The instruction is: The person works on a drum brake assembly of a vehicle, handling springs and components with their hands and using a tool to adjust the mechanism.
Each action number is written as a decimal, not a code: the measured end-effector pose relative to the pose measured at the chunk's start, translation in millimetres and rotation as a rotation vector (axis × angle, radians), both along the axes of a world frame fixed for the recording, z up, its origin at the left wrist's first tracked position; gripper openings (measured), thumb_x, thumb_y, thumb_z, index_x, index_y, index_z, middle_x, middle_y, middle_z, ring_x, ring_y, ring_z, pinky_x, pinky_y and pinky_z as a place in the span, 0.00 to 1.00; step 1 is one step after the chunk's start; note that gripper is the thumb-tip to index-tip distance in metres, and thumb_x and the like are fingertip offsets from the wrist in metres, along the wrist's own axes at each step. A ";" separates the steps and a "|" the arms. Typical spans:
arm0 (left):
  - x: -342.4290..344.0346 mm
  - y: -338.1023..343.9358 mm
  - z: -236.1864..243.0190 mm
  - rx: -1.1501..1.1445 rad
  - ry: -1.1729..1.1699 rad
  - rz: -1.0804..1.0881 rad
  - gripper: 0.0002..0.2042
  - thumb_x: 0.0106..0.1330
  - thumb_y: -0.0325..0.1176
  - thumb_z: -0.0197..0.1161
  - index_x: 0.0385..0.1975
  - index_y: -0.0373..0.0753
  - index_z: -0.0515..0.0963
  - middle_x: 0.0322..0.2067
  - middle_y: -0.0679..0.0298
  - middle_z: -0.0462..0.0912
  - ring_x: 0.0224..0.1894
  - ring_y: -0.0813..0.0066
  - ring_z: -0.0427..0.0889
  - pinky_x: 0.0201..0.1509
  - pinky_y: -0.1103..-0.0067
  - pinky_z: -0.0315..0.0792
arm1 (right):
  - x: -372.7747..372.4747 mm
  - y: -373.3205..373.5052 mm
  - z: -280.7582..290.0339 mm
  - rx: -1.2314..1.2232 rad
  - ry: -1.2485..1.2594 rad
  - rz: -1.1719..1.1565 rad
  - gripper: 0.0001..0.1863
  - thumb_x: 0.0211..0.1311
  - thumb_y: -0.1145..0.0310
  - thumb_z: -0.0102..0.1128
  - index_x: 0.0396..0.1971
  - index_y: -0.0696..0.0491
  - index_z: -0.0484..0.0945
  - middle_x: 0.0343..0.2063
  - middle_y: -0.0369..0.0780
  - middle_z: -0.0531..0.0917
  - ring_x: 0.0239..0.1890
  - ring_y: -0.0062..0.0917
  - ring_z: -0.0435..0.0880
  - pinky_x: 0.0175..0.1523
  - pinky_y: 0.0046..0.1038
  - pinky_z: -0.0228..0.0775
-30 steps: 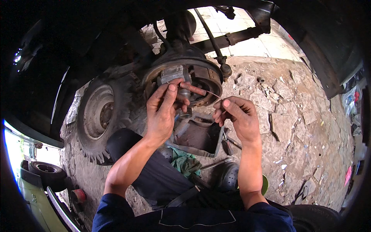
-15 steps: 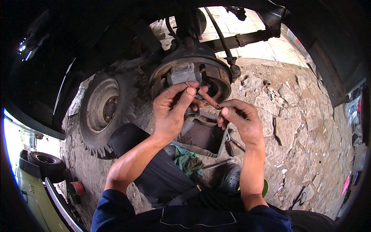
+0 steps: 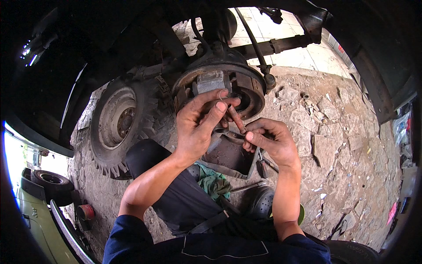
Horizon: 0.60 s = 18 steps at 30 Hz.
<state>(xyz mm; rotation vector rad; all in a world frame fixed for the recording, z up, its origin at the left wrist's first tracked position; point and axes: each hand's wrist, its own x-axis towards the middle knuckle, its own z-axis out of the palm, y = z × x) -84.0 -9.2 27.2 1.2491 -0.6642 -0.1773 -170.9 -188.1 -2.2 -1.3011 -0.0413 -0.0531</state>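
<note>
Both my hands are raised in front of the wheel hub and brake assembly (image 3: pixel 248 92). Between thumb and index finger, my left hand (image 3: pixel 195 125) pinches a thin, curved wire ring (image 3: pixel 220 95). A short reddish-brown rod (image 3: pixel 236 118) slants from the left fingers down to the right ones. My right hand (image 3: pixel 274 141) has its thumb and fingers closed on the rod's lower end. The rod's upper end is partly hidden by the left fingers. Behind the left fingertips, a grey block-like part (image 3: pixel 210 81) shows on the hub.
A wheel with a knobby tyre (image 3: pixel 121 119) leans at the left. Below my hands lies an open metal tray (image 3: pixel 228 156), with a screwdriver (image 3: pixel 262 167) and a green rag (image 3: pixel 215 182) close by. Broken stone paving (image 3: pixel 325 152) covers the ground, and dark vehicle bodywork (image 3: pixel 378 57) arches overhead.
The right hand has shifted slightly left, toward the left hand. The rod now tilts more steeply, and the left fingers have moved a little along it.
</note>
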 end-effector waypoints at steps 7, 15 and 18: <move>0.9 2.1 4.0 0.031 0.009 -0.035 0.15 0.72 0.35 0.55 0.54 0.36 0.71 0.41 0.56 0.84 0.34 0.75 0.84 0.32 0.83 0.72 | 2.2 2.8 0.7 -0.053 0.034 0.041 0.08 0.59 0.74 0.65 0.34 0.64 0.79 0.24 0.41 0.83 0.27 0.20 0.81 0.32 0.21 0.72; 13.8 5.8 14.9 0.203 -0.026 0.159 0.11 0.71 0.36 0.56 0.44 0.34 0.73 0.37 0.57 0.83 0.36 0.78 0.81 0.33 0.83 0.74 | 5.6 -2.7 -11.0 -0.327 0.003 0.000 0.11 0.57 0.69 0.69 0.36 0.59 0.82 0.30 0.35 0.83 0.37 0.17 0.80 0.40 0.23 0.71; 15.9 8.2 17.7 0.301 -0.199 0.236 0.09 0.71 0.34 0.56 0.41 0.35 0.75 0.36 0.58 0.84 0.36 0.80 0.81 0.33 0.84 0.74 | 9.4 -1.3 -16.1 -0.238 0.004 -0.060 0.12 0.57 0.68 0.69 0.37 0.59 0.82 0.30 0.36 0.83 0.36 0.19 0.80 0.40 0.23 0.71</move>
